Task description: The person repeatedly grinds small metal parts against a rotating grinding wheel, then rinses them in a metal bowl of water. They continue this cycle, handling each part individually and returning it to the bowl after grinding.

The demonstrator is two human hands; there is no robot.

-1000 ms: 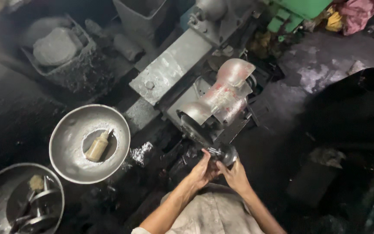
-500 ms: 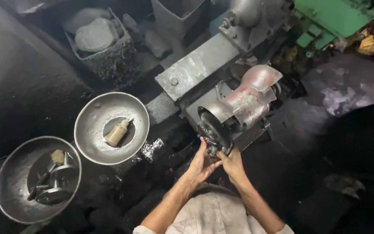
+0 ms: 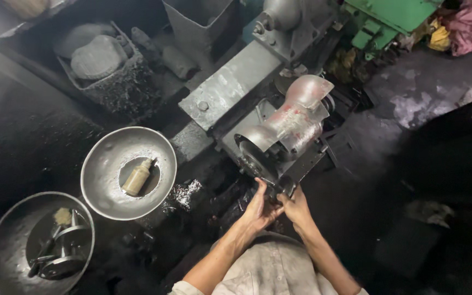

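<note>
At lower centre of the frame, the left hand and the right hand meet just below the dark round grinding wheel of a grey metal bench grinder, fingers curled toward each other as if pinching a small dark piece between them; what it is cannot be told. Holding it with both hands close under the wheel seems to steady it against the edge. At left, a wide dented metal bowl holds a small tan bottle, within arm's reach. A second metal bowl at lower left carries round metal parts.
</note>
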